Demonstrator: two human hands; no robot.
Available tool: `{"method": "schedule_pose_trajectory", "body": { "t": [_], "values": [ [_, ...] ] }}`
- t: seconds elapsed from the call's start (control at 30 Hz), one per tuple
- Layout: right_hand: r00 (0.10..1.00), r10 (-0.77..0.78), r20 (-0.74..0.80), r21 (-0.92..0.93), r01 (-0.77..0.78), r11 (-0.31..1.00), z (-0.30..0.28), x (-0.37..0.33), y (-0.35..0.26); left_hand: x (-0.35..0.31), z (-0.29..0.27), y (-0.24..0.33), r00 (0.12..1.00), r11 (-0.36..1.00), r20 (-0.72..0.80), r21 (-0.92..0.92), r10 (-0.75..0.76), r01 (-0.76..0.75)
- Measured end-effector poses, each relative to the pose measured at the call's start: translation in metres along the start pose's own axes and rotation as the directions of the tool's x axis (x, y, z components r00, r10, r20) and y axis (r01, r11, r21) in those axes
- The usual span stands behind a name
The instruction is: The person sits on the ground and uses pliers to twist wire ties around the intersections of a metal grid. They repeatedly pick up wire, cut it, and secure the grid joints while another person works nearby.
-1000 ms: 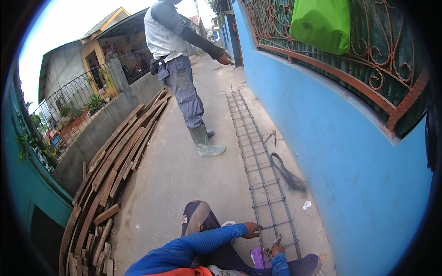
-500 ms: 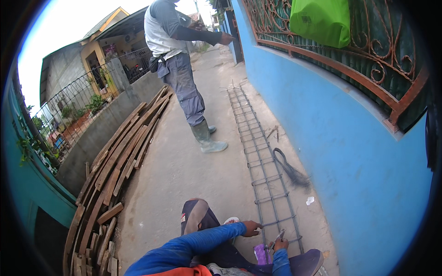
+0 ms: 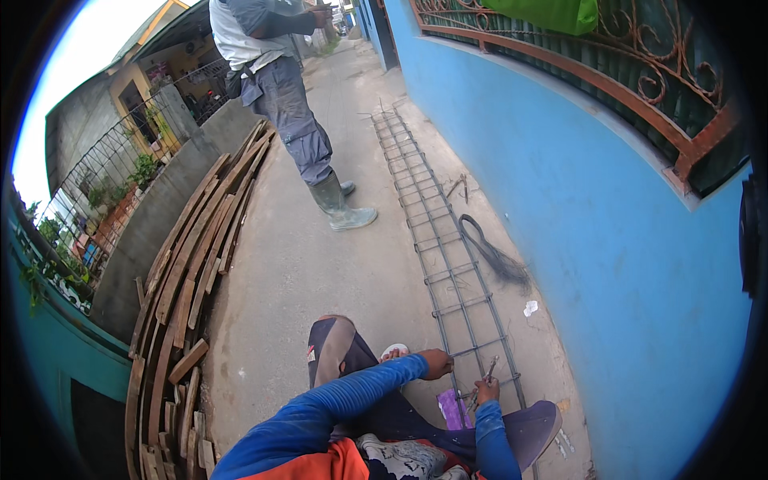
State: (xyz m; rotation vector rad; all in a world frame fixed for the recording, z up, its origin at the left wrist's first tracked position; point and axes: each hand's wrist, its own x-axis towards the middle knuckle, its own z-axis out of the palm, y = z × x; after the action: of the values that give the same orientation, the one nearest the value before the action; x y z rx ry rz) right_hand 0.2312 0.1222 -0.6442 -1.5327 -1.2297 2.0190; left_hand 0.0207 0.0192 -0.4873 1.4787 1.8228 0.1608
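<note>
A long steel rebar cage (image 3: 437,277) lies on the paving ahead, its bars joined by many cross ties. My left hand (image 3: 436,364) is at the cage's left bar, near a cross tie, with its fingers closed; what they pinch, if anything, is too small to make out. My right hand (image 3: 487,390) grips metal pliers (image 3: 490,369), whose jaws point up over the near end of the cage. Under that end, between my hands and my folded legs, lies a purple packet-like piece (image 3: 450,409).
Old timber planks (image 3: 190,296) are piled along the left wall. A co-worker in rubber boots (image 3: 342,210) stands ahead on the lane. A bundle of dark tie wire (image 3: 496,254) lies between the cage and the blue wall (image 3: 560,216). A green bag (image 3: 552,12) hangs on the window grille.
My view has tipped downward, so the scene sits higher. My left hand's outstretched index finger has curled in at the bar. The co-worker's extended arm has drawn back toward the body.
</note>
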Motion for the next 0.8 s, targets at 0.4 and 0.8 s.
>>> {"method": "schedule_pose_trajectory", "body": {
  "t": [0.4, 0.8],
  "values": [
    [0.999, 0.007, -0.040, -0.107, -0.012, 0.994, 0.001, 0.020, 0.013, -0.001, -0.001, 0.004, 1.000, 1.000, 0.002, -0.030, 0.001, -0.001],
    [0.996, -0.094, -0.010, -0.087, 0.092, 0.992, 0.004, 0.003, 0.005, 0.001, 0.006, 0.001, 1.000, 1.000, -0.025, 0.004, 0.013, -0.013]
  ]
}}
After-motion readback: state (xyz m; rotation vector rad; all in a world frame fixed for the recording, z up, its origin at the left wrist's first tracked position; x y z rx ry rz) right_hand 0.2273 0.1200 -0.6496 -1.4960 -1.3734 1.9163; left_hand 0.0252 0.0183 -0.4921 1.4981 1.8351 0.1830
